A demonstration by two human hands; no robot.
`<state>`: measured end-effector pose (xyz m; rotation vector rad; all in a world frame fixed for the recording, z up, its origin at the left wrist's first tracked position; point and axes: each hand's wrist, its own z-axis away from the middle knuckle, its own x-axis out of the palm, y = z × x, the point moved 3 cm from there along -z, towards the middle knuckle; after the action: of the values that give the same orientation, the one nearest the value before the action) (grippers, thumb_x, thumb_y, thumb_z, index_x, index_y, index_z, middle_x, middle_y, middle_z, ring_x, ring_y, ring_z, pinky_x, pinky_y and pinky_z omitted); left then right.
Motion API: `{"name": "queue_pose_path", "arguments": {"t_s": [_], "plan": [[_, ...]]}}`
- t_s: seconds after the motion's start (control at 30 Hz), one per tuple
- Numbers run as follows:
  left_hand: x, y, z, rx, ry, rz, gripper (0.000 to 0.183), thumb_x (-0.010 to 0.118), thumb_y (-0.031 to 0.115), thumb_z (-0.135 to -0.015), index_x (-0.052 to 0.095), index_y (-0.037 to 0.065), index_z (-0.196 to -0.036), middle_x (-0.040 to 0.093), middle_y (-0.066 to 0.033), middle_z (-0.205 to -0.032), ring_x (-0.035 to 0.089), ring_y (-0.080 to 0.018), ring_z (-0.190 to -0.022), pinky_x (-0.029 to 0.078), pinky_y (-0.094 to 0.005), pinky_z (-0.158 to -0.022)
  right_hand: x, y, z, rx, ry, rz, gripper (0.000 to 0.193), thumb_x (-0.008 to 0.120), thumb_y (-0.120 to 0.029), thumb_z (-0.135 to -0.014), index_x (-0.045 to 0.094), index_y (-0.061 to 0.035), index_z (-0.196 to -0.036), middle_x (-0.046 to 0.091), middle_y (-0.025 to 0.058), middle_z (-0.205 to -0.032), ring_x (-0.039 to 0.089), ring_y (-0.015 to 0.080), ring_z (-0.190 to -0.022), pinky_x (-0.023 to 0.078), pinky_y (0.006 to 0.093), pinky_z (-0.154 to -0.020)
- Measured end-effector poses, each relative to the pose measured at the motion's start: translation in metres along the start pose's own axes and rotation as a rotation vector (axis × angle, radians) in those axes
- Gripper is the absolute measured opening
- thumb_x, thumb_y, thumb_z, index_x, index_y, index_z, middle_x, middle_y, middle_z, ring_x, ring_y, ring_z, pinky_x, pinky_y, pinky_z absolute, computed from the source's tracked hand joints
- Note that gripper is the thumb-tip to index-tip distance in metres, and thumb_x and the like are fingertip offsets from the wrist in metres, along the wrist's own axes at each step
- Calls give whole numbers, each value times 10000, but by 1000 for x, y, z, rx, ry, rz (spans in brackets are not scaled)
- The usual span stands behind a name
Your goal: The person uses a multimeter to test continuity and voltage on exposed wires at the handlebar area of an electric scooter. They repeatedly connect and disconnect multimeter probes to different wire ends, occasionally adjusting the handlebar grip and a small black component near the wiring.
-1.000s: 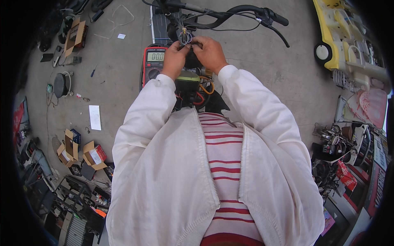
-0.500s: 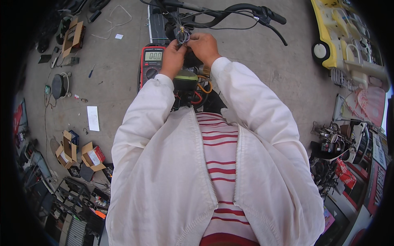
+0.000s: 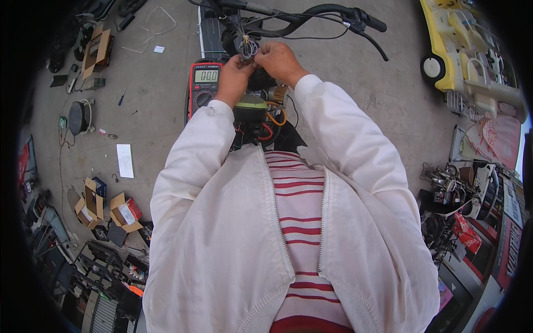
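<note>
A looped bundle of thin wires (image 3: 248,48) hangs below the black handlebar (image 3: 327,10) of a two-wheeler. My left hand (image 3: 234,79) is closed in a pinch at the lower end of this bundle. Beside it, my right hand (image 3: 281,60) pinches at the bundle's right side. The fingertips nearly meet, and the exact strands between them are hard to make out. Left of my left hand lies a red digital multimeter (image 3: 204,87) with a lit display and a dial. Under my wrists sit a dark green-topped box (image 3: 250,110) and orange cables (image 3: 278,118).
A brake lever (image 3: 377,46) sticks out at the right grip. On the floor to the left are a screwdriver (image 3: 122,96), a white sheet (image 3: 125,161) and opened cardboard boxes (image 3: 125,212). A yellow vehicle body (image 3: 444,55) stands at the far right, with motorcycle parts (image 3: 449,186) nearer.
My right hand has shifted slightly right and its forearm has swung outward, showing a dark cable beside the coil. My left hand stays almost in place at the wires.
</note>
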<state>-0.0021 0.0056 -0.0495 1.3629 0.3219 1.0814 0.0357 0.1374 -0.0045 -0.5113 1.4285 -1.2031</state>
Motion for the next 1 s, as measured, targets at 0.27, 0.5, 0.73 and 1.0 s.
{"name": "queue_pose_path", "arguments": {"t_s": [0.27,0.5,0.73,1.0], "plan": [[-6,-7,-3,-44,-27,54,173,594,16,-857,585,16,-1030,634,-36,-981,594,-98,-873,458,-214,-764,-2,-15,23,-64,169,210,162,625,-200,-751,671,-51,-794,665,140,-747,638,326,-705,507,379,-661],[-6,0,-2,-42,-17,-22,158,597,14,-854,594,15,-1012,641,-46,-971,599,-102,-867,465,-212,-750,0,-22,35,-262,251,519,160,627,-240,-788,613,-93,-848,641,111,-849,623,332,-722,495,440,-625],[2,13,2,29,2,-24,212,595,-7,-850,575,-27,-1061,647,-114,-1045,623,-156,-944,484,-260,-846,-1,-26,35,-341,203,682,168,609,-234,-793,576,-82,-855,631,117,-830,628,324,-721,506,426,-610],[1,9,-3,24,13,25,196,594,-9,-852,588,-29,-1047,654,-102,-1008,631,-149,-902,498,-266,-831,-10,-28,28,-351,126,638,145,555,-199,-819,569,-58,-854,632,136,-846,622,344,-742,505,443,-636]]}}
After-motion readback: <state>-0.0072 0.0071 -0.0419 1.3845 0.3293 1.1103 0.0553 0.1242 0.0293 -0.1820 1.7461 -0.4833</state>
